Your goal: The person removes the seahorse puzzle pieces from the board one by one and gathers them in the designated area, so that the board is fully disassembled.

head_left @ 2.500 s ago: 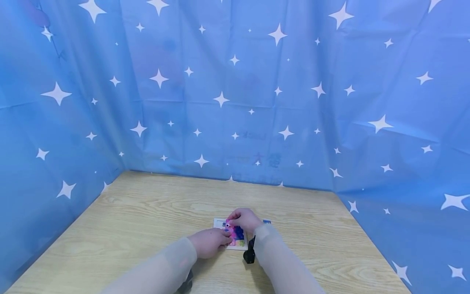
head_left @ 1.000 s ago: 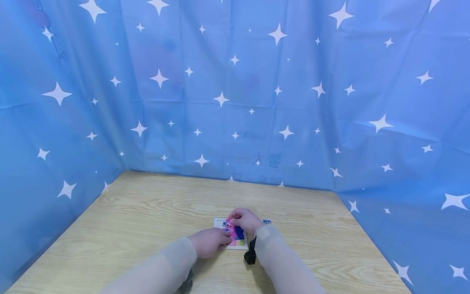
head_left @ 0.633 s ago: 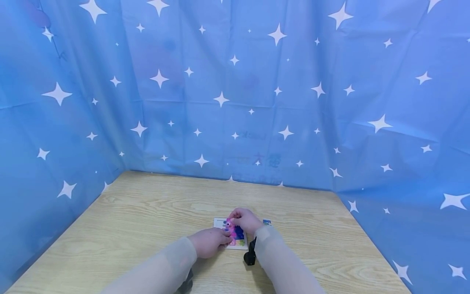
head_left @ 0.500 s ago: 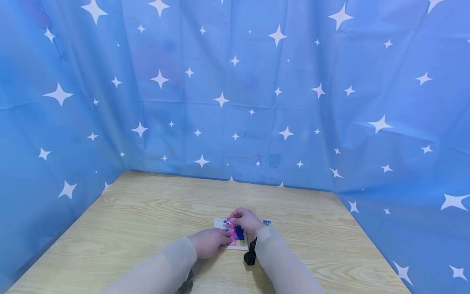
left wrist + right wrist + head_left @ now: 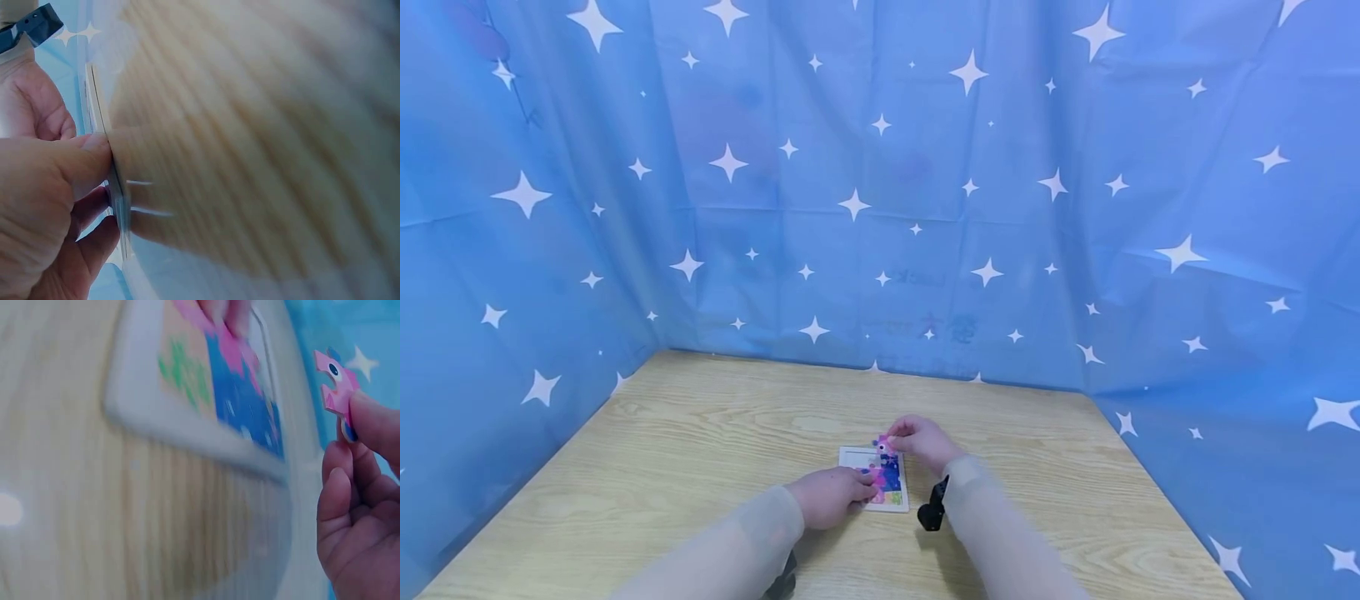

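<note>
A white-framed jigsaw puzzle board [image 5: 887, 507] lies on the table, with pink, dark blue and sandy pieces in its lower right part. My left hand [image 5: 831, 497] rests at its left side, fingertips pressing on the pink part of the picture; in the left wrist view its thumb [image 5: 94, 150] lies along the board's edge. Between thumb and fingers my right hand [image 5: 925, 444] pinches a pink puzzle piece [image 5: 339, 381] with a printed eye and blue corners. That piece is held raised over the board's far right corner, tilted towards the right wrist camera.
The wooden table [image 5: 737, 425] spreads around the board. A blue curtain [image 5: 850, 167] with white stars hangs behind it and along both sides. A black wrist camera [image 5: 931, 515] sits under the right sleeve.
My right hand has lifted the pink eye piece off the board, moving up and to the right. It now covers the small blue piece seen earlier beside the board. The left hand stays put.
</note>
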Available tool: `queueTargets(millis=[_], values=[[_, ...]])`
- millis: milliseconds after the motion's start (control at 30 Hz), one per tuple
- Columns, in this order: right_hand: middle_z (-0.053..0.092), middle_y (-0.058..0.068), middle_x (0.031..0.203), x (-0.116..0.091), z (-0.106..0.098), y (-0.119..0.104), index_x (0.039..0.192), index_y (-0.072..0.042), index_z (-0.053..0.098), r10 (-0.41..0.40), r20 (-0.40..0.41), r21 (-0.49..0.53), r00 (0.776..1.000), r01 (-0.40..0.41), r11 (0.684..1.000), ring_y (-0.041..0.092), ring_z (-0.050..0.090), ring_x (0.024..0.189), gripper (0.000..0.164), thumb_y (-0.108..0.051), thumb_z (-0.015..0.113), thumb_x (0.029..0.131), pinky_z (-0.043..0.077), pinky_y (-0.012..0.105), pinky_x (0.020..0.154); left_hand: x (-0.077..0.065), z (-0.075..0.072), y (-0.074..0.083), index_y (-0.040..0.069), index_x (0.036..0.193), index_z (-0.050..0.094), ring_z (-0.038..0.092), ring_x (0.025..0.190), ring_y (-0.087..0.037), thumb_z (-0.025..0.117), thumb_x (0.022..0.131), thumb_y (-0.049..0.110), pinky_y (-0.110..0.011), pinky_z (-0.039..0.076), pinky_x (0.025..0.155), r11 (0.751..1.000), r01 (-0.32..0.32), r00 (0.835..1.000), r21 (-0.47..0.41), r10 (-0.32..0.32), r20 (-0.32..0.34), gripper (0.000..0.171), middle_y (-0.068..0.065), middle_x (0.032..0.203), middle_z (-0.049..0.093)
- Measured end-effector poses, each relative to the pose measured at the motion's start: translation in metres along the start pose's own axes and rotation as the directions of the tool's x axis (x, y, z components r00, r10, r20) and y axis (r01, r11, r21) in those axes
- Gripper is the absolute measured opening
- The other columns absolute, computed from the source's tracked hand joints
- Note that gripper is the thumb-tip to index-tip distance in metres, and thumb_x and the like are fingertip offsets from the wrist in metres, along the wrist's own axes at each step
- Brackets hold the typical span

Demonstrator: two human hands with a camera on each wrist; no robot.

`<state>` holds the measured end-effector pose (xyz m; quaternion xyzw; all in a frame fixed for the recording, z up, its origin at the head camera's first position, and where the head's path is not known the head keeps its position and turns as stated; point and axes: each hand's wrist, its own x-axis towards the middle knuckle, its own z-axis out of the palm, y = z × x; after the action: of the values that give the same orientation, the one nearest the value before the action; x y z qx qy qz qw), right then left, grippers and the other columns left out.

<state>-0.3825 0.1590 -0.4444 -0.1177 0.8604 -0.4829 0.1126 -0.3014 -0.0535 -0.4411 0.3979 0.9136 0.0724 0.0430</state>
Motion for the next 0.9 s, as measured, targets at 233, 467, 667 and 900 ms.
queueTargets(millis=[233,467,667,900], values=[[0.061,0.004,0.098,-0.011,-0.031,0.014,0.095,-0.008,0.065,0.077,-0.081,0.005,0.994,-0.077,0.997,0.022,0.051,0.09,0.007,-0.014,0.063,0.093,0.042,0.035,0.076,-0.001,0.001,0.0,0.018,0.133,0.059,0.047,0.13,-0.016,0.057,0.097,0.017,-0.032,0.039,0.107,0.999,0.034,0.999,-0.011,-0.034,0.006,0.036,0.003,0.14,0.052],[0.059,0.006,0.09,-0.02,-0.058,0.035,0.091,-0.003,0.063,0.087,-0.113,0.017,0.99,-0.086,0.996,0.022,0.049,0.08,0.006,-0.008,0.061,0.093,0.041,0.032,0.071,-0.002,0.001,0.001,0.018,0.134,0.059,0.046,0.131,-0.016,0.056,0.098,0.017,-0.032,0.039,0.107,0.999,0.035,0.999,-0.018,-0.035,0.006,0.036,0.004,0.14,0.052],[0.059,0.007,0.09,-0.027,-0.08,0.053,0.091,-0.001,0.062,0.098,-0.126,-0.013,0.987,-0.1,0.995,0.021,0.049,0.081,0.005,-0.004,0.06,0.093,0.042,0.032,0.072,-0.001,0.002,0.0,0.018,0.134,0.059,0.045,0.131,-0.014,0.056,0.098,0.017,-0.031,0.039,0.108,0.999,0.031,1.0,-0.01,-0.031,0.004,0.037,0.006,0.141,0.051],[0.058,0.007,0.089,-0.037,-0.096,0.061,0.092,-0.002,0.063,0.162,-0.136,-0.07,0.977,-0.172,0.983,0.021,0.048,0.078,0.005,-0.005,0.06,0.093,0.04,0.031,0.067,-0.001,0.001,0.0,0.018,0.134,0.059,0.046,0.131,-0.015,0.057,0.097,0.017,-0.031,0.039,0.107,1.0,0.027,1.0,-0.014,-0.027,0.003,0.036,0.005,0.14,0.052]])
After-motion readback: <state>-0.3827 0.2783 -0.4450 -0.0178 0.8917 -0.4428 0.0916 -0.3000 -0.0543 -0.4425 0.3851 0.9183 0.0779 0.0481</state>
